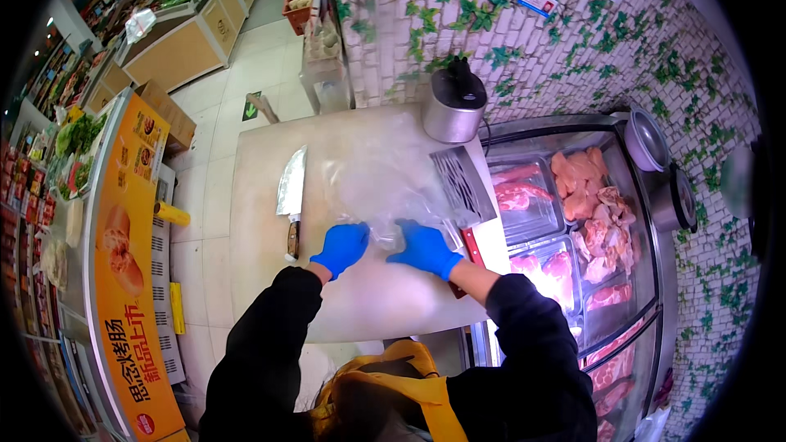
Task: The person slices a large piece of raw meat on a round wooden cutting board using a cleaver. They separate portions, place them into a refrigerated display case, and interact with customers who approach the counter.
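Note:
My left hand, in a blue glove, pinches the near edge of a clear plastic bag. At the bag's near right side, my right hand in a matching glove also has hold of the thin film. The bag lies spread on a pale cutting board, its far outline hard to make out. Left of my left hand rests a chef's knife, blade pointing away. A broad cleaver lies beyond my right hand, and a red handle shows beside that hand. Part of another reddish handle is hidden under my right wrist.
A metal knife holder stands at the board's far right corner. To the right, a display case holds trays of raw meat. An ivy-patterned wall rises behind. On the left, an orange-fronted counter borders the tiled aisle.

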`<state>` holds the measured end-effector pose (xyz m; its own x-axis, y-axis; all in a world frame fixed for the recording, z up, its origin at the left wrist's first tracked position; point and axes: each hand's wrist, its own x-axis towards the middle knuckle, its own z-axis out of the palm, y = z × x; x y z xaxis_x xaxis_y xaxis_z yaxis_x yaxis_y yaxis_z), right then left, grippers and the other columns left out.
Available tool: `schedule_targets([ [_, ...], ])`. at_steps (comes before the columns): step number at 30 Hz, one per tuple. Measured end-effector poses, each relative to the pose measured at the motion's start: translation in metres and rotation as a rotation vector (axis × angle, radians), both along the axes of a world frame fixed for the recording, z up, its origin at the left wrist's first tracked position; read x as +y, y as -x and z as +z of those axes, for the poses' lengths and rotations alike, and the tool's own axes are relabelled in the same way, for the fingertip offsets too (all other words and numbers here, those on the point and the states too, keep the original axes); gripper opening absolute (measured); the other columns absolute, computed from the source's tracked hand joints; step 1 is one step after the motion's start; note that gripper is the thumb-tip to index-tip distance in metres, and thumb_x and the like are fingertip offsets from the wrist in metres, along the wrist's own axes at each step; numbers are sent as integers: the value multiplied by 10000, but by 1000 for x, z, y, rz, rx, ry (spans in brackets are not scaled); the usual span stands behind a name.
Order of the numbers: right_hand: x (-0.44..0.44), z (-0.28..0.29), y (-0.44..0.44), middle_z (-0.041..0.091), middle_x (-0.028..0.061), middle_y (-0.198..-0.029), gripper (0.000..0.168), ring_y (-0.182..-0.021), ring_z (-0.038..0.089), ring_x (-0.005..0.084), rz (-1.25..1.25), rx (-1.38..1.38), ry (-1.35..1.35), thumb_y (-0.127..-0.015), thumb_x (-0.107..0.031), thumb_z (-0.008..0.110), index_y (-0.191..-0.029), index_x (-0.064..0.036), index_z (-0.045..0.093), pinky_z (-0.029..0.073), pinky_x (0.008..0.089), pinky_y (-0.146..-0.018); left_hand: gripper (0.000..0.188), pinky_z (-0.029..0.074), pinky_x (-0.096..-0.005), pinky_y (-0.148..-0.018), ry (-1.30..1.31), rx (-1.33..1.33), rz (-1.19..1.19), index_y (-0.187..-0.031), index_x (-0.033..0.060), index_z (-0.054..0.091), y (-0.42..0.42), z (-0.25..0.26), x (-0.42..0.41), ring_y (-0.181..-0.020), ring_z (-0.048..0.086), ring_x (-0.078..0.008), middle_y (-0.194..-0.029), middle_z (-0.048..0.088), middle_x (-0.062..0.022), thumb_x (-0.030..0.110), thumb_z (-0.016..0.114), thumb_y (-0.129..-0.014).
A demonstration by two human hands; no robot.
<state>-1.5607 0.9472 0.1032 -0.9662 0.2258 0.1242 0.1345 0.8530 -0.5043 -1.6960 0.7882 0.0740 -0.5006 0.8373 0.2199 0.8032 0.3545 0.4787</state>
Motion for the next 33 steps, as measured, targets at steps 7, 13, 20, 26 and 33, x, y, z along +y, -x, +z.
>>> schedule_targets([
  [7, 54, 4, -19, 599, 219, -910, 311, -858, 580, 368, -186, 245, 71, -730, -128, 542, -1020, -18, 573, 470, 420, -747, 179, 451, -328, -588, -94, -394, -303, -910, 71, 563, -16, 69, 5, -608, 536, -194, -677, 548, -109, 173, 605, -768],
  [13, 38, 58, -107, 584, 239, -878, 230, -832, 560, 387, -535, 624, 178, -690, -87, 506, -886, -18, 604, 441, 451, -734, 262, 443, -410, -570, 426, 325, -590, -822, 116, 669, -16, 6, -12, -655, 578, -312, -713, 611, -135, 330, 642, -673],
  [20, -62, 95, -285, 583, 223, -907, 199, -855, 549, 396, -794, 590, 282, -714, -146, 543, -868, -33, 597, 445, 436, -735, 620, 460, -320, -598, 369, -387, -698, -1108, 35, 443, -188, 99, 32, -631, 556, -191, -723, 603, -52, 257, 754, -620],
  [26, -131, 124, -373, 571, 224, -926, 289, -847, 556, 383, -706, 372, 161, -693, -164, 577, -947, -26, 574, 453, 420, -727, 258, 419, -292, -788, 56, -1220, -1138, -1120, 34, 473, -232, 27, 88, -915, 523, -162, -1033, 552, -83, 113, 448, -876],
  [33, -126, 66, -527, 538, 196, -1063, 398, -991, 517, 350, -804, 715, 225, -733, -149, 555, -1114, -41, 519, 423, 390, -839, 216, 433, -277, -728, -141, -38, -584, -1030, 13, 532, -242, 73, 105, -823, 529, -171, -932, 559, -59, 152, 456, -883],
])
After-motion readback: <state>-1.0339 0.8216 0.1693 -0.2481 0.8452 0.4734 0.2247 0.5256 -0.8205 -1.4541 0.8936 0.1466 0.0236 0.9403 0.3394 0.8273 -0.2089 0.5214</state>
